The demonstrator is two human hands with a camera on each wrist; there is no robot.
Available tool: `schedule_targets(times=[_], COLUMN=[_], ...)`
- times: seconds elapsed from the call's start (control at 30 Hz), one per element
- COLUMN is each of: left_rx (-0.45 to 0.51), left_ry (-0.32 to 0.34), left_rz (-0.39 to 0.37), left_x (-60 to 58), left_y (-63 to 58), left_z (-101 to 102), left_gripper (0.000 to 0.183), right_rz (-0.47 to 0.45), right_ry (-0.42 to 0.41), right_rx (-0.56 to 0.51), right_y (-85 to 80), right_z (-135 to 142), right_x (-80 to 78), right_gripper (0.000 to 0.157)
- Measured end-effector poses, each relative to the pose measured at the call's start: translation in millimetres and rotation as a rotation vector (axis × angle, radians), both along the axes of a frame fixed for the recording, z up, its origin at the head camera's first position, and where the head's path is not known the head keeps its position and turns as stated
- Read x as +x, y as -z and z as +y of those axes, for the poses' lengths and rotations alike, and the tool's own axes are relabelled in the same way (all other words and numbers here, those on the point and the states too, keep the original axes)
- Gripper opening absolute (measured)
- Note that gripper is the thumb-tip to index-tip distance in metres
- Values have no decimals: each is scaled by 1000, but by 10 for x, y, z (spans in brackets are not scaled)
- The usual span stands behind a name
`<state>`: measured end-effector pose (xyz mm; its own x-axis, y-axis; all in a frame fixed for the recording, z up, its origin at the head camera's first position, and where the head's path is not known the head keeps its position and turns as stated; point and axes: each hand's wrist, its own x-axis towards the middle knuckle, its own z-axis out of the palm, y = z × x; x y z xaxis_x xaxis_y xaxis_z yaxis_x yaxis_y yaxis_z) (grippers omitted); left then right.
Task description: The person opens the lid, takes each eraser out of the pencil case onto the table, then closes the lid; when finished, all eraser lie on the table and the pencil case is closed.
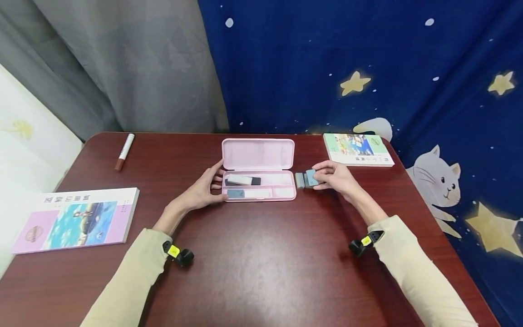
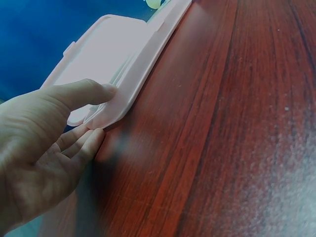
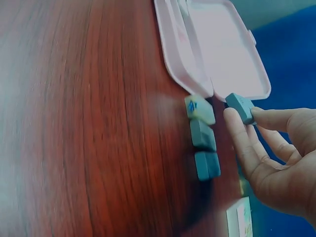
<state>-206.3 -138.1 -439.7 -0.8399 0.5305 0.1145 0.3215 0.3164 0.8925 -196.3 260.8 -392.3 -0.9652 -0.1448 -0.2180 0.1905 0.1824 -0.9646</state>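
One part-hidden blue-grey block (image 3: pixel 240 106) pinched by right hand (image 1: pixel 334 178), left hand (image 1: pixel 200 190) gripping pink case (image 1: pixel 278 179)

It looked like a study corner in a home: a blue curtain (image 1: pixel 278 68) patterned with stars (image 1: pixel 354 84) and a cartoon cat (image 1: pixel 439 179) hung beside a grey curtain (image 1: pixel 151 68), behind a wood-grain tabletop (image 1: pixel 261 259) that held illustrated books (image 1: pixel 81 222) and a pink pencil case (image 1: pixel 258 154).

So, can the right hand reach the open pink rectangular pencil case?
Probably yes: the pencil case is near the right hand, lid open; only low, greyish rectangular blocks lie between, though the hand pinches another block.
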Motion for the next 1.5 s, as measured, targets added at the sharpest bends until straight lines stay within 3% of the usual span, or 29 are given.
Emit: schedule_targets(times=[0.3,0.6,1.13,1.23,1.43,1.5], left_rx=[-2,0,-37,-37,-9,-22], left_ry=[6,7,-7,-4,9,9], left_rz=[2,2,11,15,5,18], left_x=[-17,2,11,29,152,134], left_y=[-6,-9,-3,-36,-278,-240], left_z=[7,-5,-11,13,64,50], left_gripper=[105,105,105,104,99,99], right_rz=[-46,-97,7,-3,-23,-25], right_ry=[40,93,120,129,151,158], right_rx=[-35,31,189,193,195,193], right_y=[70,128,292,301,282,274], right_z=[286,459,450,453,429,417], right_x=[-13,-59,-102,-96,-70,-64], right_gripper=[34,40,27,28,31,31])
